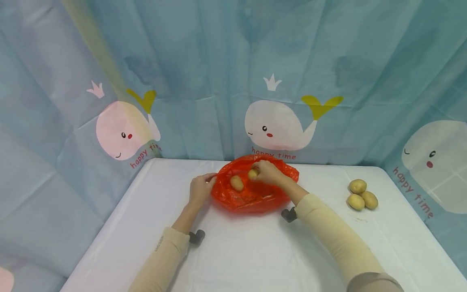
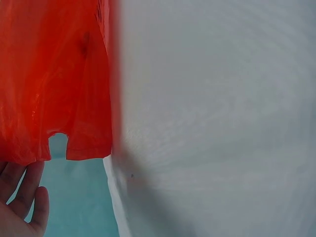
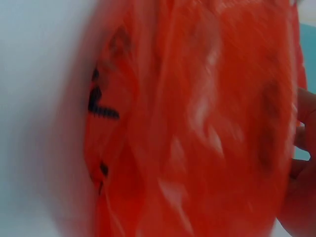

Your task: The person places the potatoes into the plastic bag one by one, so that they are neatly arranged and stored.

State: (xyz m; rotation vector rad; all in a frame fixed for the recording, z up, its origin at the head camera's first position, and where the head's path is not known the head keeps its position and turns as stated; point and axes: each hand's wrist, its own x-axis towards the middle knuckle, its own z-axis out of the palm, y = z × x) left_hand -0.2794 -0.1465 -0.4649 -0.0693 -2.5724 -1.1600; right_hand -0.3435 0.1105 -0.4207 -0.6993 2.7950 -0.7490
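A red plastic bag (image 1: 233, 202) lies spread with its mouth up near the back of the white table. At its left rim, my left hand (image 1: 200, 190) grips the plastic with its fingertips; the left wrist view has these fingers (image 2: 30, 182) at the bag's edge (image 2: 74, 98). Over the bag's mouth, my right hand (image 1: 267, 172) holds a yellow-brown potato (image 1: 253, 174), partly covered by the fingers. Another potato (image 1: 236, 183) rests inside the bag, left of that hand. In the right wrist view, the red plastic (image 3: 197, 118) hides most of the right hand (image 3: 301, 177).
Three potatoes (image 1: 357, 186) sit together on the right part of the white table (image 1: 248, 251). A blue curtain (image 1: 204, 81) printed with whales hangs behind and at both sides. Dark wrist devices (image 1: 197, 237) stick out near both sleeves.
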